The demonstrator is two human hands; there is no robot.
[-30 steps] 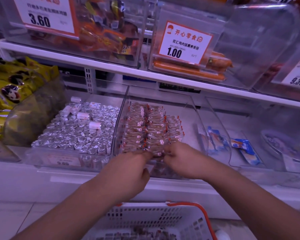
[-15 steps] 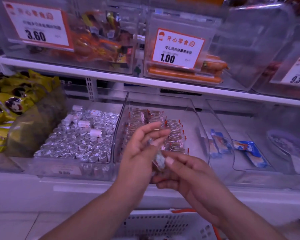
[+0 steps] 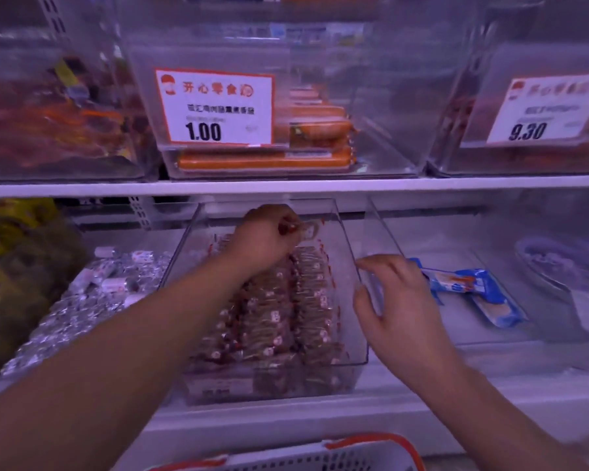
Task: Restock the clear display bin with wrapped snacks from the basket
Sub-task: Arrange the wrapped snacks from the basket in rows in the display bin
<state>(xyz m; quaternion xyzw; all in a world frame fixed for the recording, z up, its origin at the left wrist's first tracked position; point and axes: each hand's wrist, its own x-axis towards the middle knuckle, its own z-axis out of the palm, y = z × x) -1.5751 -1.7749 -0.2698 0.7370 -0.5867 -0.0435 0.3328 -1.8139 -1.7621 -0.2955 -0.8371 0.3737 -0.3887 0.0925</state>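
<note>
Snacks (image 3: 279, 311) in clear wrappers with red ends lie in neat rows inside the clear bin (image 3: 349, 287) on the lower shelf, filling most of it from the front wall back toward the middle. I see my left hand (image 3: 267, 237) reaching deep into the bin, above the back rows, with its fingers curled and pinching one more wrapped snack (image 3: 308, 230) by its end. My right hand (image 3: 393, 300) is at the bin's right wall, fingers spread and loosely bent, with the fingertips at the wall's top edge; I cannot tell whether they actually touch it, and the hand holds nothing. Below, at the bottom edge of the view, the rim of the white basket (image 3: 320, 453) with its orange handle shows between my forearms, and I cannot see what lies in it. Just left of the clear bin, another bin holds a heap of silver-wrapped sweets (image 3: 92, 297), and further left there are yellow packets (image 3: 11, 229). To the right, blue packets (image 3: 470, 290) lie in the neighbouring bin. On the shelf above, a bin of orange sausages (image 3: 313, 130) carries a price card (image 3: 215, 107) reading 1.00, and a second card (image 3: 548, 110) to the right reads 9.30.
</note>
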